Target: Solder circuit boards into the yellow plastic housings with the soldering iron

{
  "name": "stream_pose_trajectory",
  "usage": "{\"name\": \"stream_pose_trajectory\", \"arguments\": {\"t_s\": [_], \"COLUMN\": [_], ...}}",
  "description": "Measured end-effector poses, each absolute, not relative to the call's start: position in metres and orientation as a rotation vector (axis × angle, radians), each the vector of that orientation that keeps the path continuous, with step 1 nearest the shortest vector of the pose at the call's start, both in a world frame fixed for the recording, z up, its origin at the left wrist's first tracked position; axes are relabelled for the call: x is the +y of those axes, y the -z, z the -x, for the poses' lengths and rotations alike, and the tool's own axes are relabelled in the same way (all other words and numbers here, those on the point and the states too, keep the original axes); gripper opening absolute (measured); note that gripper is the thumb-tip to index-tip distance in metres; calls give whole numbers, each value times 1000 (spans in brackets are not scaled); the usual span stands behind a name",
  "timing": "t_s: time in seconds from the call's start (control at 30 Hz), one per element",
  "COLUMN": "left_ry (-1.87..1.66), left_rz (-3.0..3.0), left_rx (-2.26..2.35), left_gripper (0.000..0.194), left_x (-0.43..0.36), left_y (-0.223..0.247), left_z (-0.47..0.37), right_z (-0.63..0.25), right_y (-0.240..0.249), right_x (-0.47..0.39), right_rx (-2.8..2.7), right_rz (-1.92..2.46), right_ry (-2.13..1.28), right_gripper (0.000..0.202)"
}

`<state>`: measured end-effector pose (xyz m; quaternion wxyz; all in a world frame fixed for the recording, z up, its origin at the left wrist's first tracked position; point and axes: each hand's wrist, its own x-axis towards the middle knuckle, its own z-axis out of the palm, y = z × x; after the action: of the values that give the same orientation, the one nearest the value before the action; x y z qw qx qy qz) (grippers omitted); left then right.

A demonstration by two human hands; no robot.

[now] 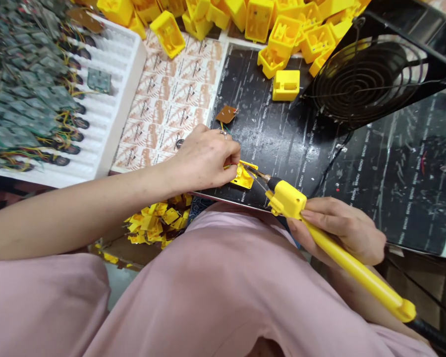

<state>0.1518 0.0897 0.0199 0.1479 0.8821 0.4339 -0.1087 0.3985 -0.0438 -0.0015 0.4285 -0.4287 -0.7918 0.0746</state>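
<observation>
A yellow soldering tool is wrapped in the fingers of my right hand, its metal tip pointing left. The tip reaches a small yellow plastic casing near the table's front edge. My left hand is closed at the casing's left side, thumb and fingers pinched together; what lies between the fingertips is hidden. Just beyond that hand rests a brown circuit board with thin wires running toward the fingers. A small round dark part shows beside the left hand.
A white foam tray at the left holds many green circuit boards with wires. Yellow casings are piled at the back. A black fan stands at the back right. More yellow pieces sit in a box below the table edge.
</observation>
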Motion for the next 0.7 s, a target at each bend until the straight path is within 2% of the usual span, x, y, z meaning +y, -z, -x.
{"name": "stream_pose_trajectory", "arguments": {"t_s": [0.13, 0.57, 0.7], "left_ry": [371, 252, 195], "left_rz": [-2528, -2585, -2597], "left_rx": [1270, 1187, 1178], "left_gripper": [22, 29, 30], "left_x": [91, 92, 92], "left_y": [-22, -15, -12], "left_z": [-155, -148, -147], "right_z": [-397, -404, -411], "right_y": [1, -2, -6], "right_x": [-40, -38, -41], "right_rx": [-2024, -2083, -2049], "right_rz": [1028, 1037, 1069], "right_ry": [-159, -150, -169], "right_gripper": [25, 29, 24]}}
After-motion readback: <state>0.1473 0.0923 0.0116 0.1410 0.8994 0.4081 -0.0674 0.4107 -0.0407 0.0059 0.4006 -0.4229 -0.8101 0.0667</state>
